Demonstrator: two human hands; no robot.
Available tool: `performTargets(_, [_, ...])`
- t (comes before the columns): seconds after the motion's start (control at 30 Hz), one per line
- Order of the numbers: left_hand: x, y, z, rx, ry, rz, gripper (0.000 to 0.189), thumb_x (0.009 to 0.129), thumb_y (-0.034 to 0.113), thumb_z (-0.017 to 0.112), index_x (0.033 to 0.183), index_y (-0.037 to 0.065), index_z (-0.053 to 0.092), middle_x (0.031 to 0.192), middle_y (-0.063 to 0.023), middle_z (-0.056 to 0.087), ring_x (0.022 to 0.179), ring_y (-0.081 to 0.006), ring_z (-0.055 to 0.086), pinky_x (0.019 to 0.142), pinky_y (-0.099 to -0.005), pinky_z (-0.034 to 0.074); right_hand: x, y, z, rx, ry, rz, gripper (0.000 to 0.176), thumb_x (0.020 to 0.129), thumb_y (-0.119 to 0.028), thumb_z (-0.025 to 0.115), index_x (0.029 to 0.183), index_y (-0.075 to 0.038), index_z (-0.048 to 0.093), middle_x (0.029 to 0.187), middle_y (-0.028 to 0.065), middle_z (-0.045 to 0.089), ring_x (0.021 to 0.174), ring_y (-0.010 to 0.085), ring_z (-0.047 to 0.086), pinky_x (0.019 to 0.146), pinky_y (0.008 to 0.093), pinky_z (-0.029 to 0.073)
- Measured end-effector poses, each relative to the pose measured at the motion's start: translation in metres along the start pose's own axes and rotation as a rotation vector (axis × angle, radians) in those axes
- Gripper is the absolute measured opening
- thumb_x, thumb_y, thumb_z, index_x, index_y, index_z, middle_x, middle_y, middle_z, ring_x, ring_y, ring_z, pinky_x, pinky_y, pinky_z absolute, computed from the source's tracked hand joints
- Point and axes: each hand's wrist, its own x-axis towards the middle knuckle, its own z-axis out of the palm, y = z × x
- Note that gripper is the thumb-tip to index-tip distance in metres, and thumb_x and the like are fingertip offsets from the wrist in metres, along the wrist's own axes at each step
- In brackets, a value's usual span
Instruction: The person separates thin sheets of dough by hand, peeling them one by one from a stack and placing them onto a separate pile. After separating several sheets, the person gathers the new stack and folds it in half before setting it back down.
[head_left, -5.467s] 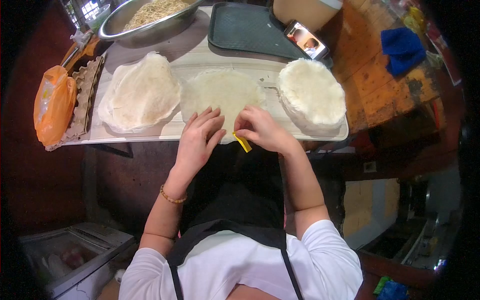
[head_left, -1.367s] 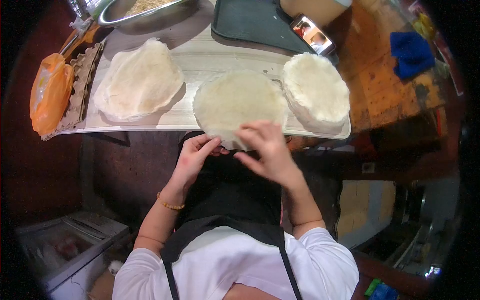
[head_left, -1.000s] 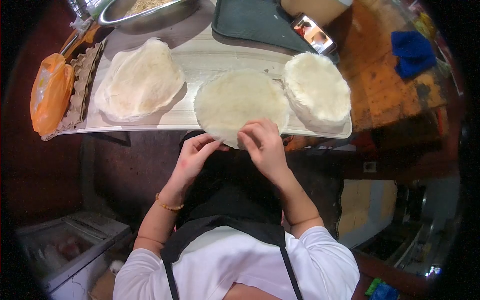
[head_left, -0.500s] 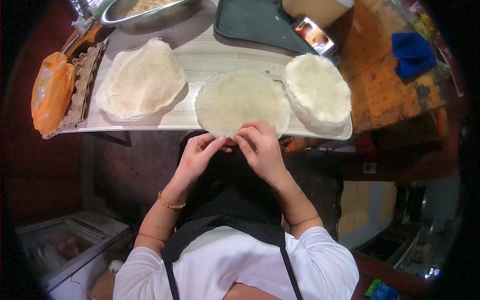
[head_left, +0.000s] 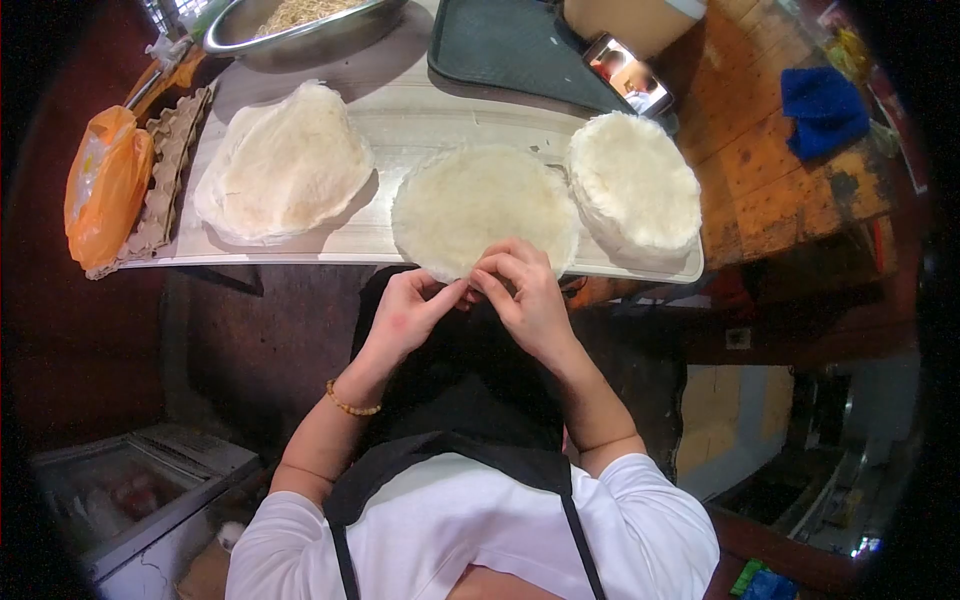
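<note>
A thin, round, pale wrapper sheet (head_left: pixel 483 205) lies at the table's front edge, its near rim reaching slightly past it. My left hand (head_left: pixel 415 305) pinches at that near rim, thumb and fingers pressed together. Right beside it, my right hand (head_left: pixel 520 290) is closed on the same rim, fingertips almost touching those of the left. Between the fingertips the rim is mostly hidden. To the left rests an uneven pile of pale wrapper sheets (head_left: pixel 285 170); a neater round stack of wrappers (head_left: pixel 635 182) stands to the right.
A metal basin (head_left: pixel 300 40) with shredded filling stands at the back left, near a dark tray (head_left: pixel 510 50) and a propped phone (head_left: pixel 628 75). An egg carton (head_left: pixel 170 175) and an orange plastic bag (head_left: pixel 105 190) line the left edge. A blue cloth (head_left: pixel 825 110) lies on the wooden table.
My left hand has moved slightly right, its thumb now closer to my right fingertips. The wrapper sheet and both piles have stayed in place; the view has shifted a little.
</note>
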Motion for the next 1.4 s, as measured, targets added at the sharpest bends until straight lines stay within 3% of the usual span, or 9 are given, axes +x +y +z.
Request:
performTargets(0.23, [-0.009,0.010,-0.008,-0.025,0.019,0.028,0.024,0.095,0.015,0.061,0.106,-0.005,0.066,0.095,-0.0085,0.071,0.087,-0.0120,0.067,0.076,-0.0260,0.053,-0.002,-0.004,-0.011,0.003,-0.083,-0.074,0.007,0.087,-0.009,0.066,0.088,-0.003,0.064,0.098,0.0087,0.062,0.094,0.0270,0.057,0.087,0.0351,0.042])
performTargets(0.33, [-0.015,0.022,-0.013,-0.243,0.058,-0.108,0.030,0.096,0.022,0.059,0.110,-0.004,0.063,0.097,-0.0087,0.070,0.087,-0.0119,0.066,0.075,-0.0257,0.052,-0.004,0.002,-0.022,0.034,-0.212,-0.168,0.008,0.087,-0.009,0.067,0.089,-0.003,0.064,0.101,0.0078,0.063,0.097,0.0264,0.057,0.088,0.0360,0.041])
performTargets(0.47, [-0.014,0.008,-0.025,-0.278,0.282,-0.112,0.032,0.098,0.026,0.058,0.112,-0.003,0.062,0.098,-0.0067,0.069,0.084,-0.0120,0.065,0.076,-0.0236,0.050,-0.007,0.013,-0.036,0.074,-0.375,-0.235,0.014,0.084,-0.012,0.071,0.094,-0.005,0.064,0.108,0.0079,0.063,0.103,0.0265,0.057,0.091,0.0378,0.040])
performTargets(0.67, [-0.010,0.013,-0.012,-0.303,0.278,0.017,0.029,0.098,0.018,0.057,0.118,-0.003,0.059,0.099,-0.0059,0.069,0.087,-0.0109,0.064,0.076,-0.0239,0.050,-0.008,-0.006,-0.027,-0.299,-0.220,-0.319,0.047,0.076,-0.017,0.075,0.119,-0.010,0.056,0.118,0.0107,0.058,0.115,0.0286,0.053,0.106,0.0494,0.033])
performTargets(0.73, [-0.008,0.015,-0.006,-0.376,0.401,0.106,0.030,0.098,0.017,0.057,0.120,-0.003,0.057,0.103,-0.0067,0.068,0.089,-0.0094,0.063,0.077,-0.0229,0.050,-0.011,0.008,-0.016,-0.301,-0.193,-0.299,0.043,0.075,-0.011,0.071,0.117,-0.012,0.060,0.116,0.0087,0.059,0.119,0.0279,0.053,0.109,0.0530,0.031])
performTargets(0.87, [-0.015,0.004,-0.017,-0.290,0.353,0.061,0.030,0.098,0.017,0.057,0.121,-0.003,0.056,0.106,-0.0084,0.068,0.088,-0.0119,0.066,0.076,-0.0241,0.052,0.003,0.028,-0.020,-0.450,0.041,-0.375,0.027,0.074,-0.002,0.064,0.097,-0.015,0.070,0.116,0.0045,0.065,0.117,0.0276,0.056,0.107,0.0558,0.032])
performTargets(0.97, [-0.021,0.013,-0.011,-0.308,0.158,-0.082,0.028,0.099,0.019,0.055,0.118,-0.001,0.057,0.105,-0.0110,0.067,0.086,-0.0240,0.071,0.069,-0.0323,0.057,0.018,0.043,-0.039,-0.542,0.120,-0.347,0.026,0.074,-0.002,0.065,0.095,-0.015,0.071,0.119,0.0038,0.064,0.119,0.0278,0.054,0.107,0.0553,0.031])
performTargets(1.13, [-0.022,0.011,-0.013,-0.335,0.152,-0.118,0.030,0.099,0.021,0.055,0.118,-0.003,0.058,0.104,-0.0109,0.068,0.090,-0.0241,0.072,0.071,-0.0296,0.056,0.017,0.030,-0.040,-0.402,0.143,-0.199,0.022,0.079,-0.011,0.071,0.101,-0.013,0.071,0.121,0.0066,0.063,0.118,0.0289,0.053,0.101,0.0462,0.037])
performTargets(1.4, [-0.017,-0.001,-0.019,-0.269,0.162,-0.112,0.026,0.099,0.020,0.057,0.112,-0.002,0.062,0.097,-0.0078,0.068,0.086,-0.0199,0.071,0.070,-0.0280,0.055,-0.001,-0.001,0.003,-0.236,-0.067,-0.237,0.034,0.077,-0.019,0.076,0.109,-0.010,0.066,0.113,0.0070,0.062,0.107,0.0270,0.056,0.092,0.0404,0.039])
